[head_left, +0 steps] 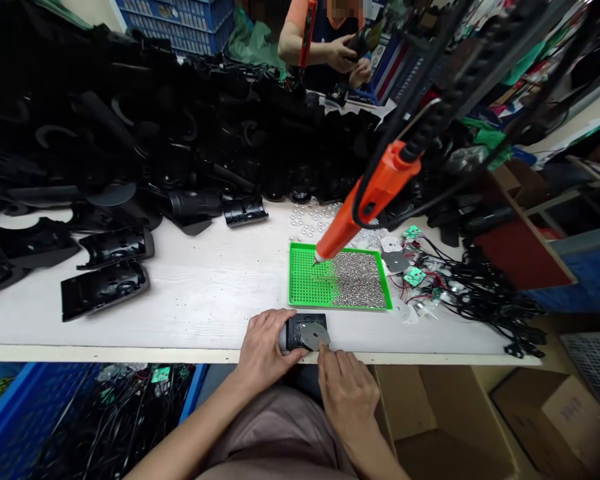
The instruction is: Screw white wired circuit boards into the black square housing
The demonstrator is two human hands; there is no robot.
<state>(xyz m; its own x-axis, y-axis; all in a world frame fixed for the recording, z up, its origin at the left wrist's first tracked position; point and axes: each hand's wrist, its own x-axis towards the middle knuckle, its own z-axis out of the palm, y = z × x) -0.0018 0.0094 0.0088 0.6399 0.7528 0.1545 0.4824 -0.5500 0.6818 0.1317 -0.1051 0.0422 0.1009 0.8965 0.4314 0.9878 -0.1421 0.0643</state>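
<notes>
My left hand (pixel 265 347) is closed around the left end of a black plastic housing piece (pixel 307 318) at the table's front edge. A flat grey disc (pixel 312 337) with a small centre hole lies over the housing's open side. My right hand (pixel 347 387) is closed, its index fingertip at the disc's right edge and the other fingers curled. Whether the thumb also grips the disc is hidden. Just behind the housing sits a green tray (pixel 300 293) with many small screws (pixel 360 280) in its right part. An orange electric screwdriver (pixel 363 203) hangs with its tip over the tray.
Black plastic housings (pixel 180 133) are heaped across the back. Two half shells (pixel 105 290) lie at left. Cables (pixel 490 300) and green circuit boards (pixel 415 276) lie at right. Below are a blue crate (pixel 10 433) and cardboard boxes (pixel 440 413). A co-worker (pixel 325 50) sits opposite.
</notes>
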